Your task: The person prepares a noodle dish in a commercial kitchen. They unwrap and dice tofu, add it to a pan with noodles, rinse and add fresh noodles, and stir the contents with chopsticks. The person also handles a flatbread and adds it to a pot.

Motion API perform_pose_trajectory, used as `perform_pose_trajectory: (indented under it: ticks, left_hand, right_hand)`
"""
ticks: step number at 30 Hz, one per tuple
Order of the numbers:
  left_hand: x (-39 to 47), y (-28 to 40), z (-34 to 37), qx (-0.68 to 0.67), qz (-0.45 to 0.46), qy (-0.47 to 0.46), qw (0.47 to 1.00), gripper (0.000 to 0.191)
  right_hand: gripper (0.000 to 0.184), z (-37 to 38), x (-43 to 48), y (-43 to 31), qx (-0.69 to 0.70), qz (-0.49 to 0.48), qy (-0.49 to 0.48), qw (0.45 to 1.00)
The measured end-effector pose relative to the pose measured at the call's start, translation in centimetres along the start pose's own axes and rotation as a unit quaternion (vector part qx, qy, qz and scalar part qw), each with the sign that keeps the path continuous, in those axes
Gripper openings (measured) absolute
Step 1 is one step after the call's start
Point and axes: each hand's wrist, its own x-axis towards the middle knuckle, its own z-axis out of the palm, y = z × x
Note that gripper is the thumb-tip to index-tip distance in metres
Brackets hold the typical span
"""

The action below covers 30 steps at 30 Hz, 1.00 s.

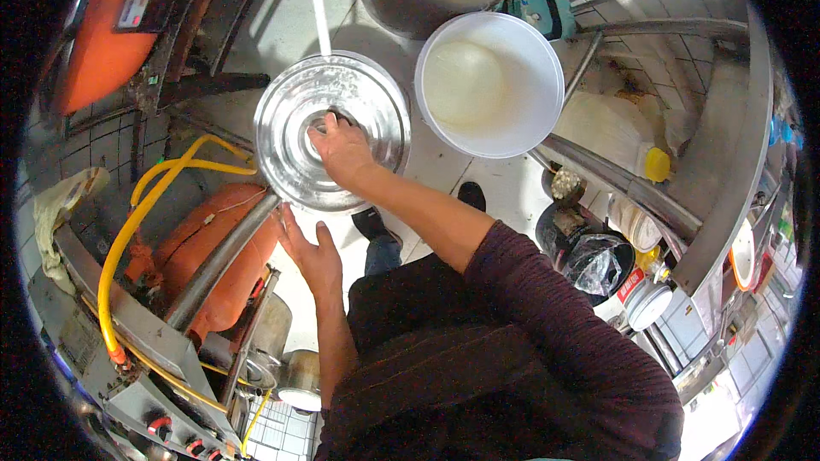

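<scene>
My right hand (346, 148) reaches across to a round metal lid (282, 121), its fingers on the knob at the lid's middle. What lies under the lid is hidden. My left hand (312, 259) is near the lid's lower edge, fingers spread and nothing held; whether a fingertip touches the rim is not plain. Right of the lid stands a white plastic bucket (532, 86) with a pale, cloudy content. A white bar or pipe (318, 0) runs from the top down to the lid's far rim.
A large lidded metal pot (410, 9) stands beyond the bucket. At left are an orange gas cylinder (218, 237), a yellow hose (115, 256) and a metal stove frame (122, 282). A metal rail (628, 186) and a black bin with a plastic bag (592, 262) are at right.
</scene>
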Motion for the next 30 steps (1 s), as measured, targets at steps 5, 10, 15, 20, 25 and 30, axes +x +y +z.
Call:
perform_pose_trajectory:
  ticks: [5,10,15,20,25,30]
  left_hand:
    - [0.6,-1.1,1.7,0.04,-0.01,-0.002,0.999,0.064]
    - [0.8,2.0,0.9,0.072,0.039,0.01,0.997,0.062]
    - [-0.7,7.5,-0.6,0.038,0.097,0.036,0.994,0.057]
    - [-2.7,13.2,-1.0,-0.033,0.125,-0.043,0.991,0.052]
    - [-4.9,18.0,-2.1,-0.051,0.116,-0.113,0.985,0.049]
    - [-6.2,20.6,-3.7,-0.059,0.096,-0.133,0.985,0.051]
  right_hand:
    - [0.03,0.4,-0.2,0.9,-0.034,0.016,-0.021,0.999]
    - [0.04,-5.0,-2.1,1.0,0.1,0.018,-0.017,0.995]
    - [0.057,-13.7,-8.6,5.2,0.074,0.12,0.051,0.989]
    - [0.063,-16.3,-10.6,13.3,-0.014,0.242,0.073,0.967]
    - [0.066,-15.5,-9.2,18.2,-0.02,0.291,0.085,0.953]
    - [0.068,-20.8,-8.5,13.0,-0.051,0.31,0.171,0.934]
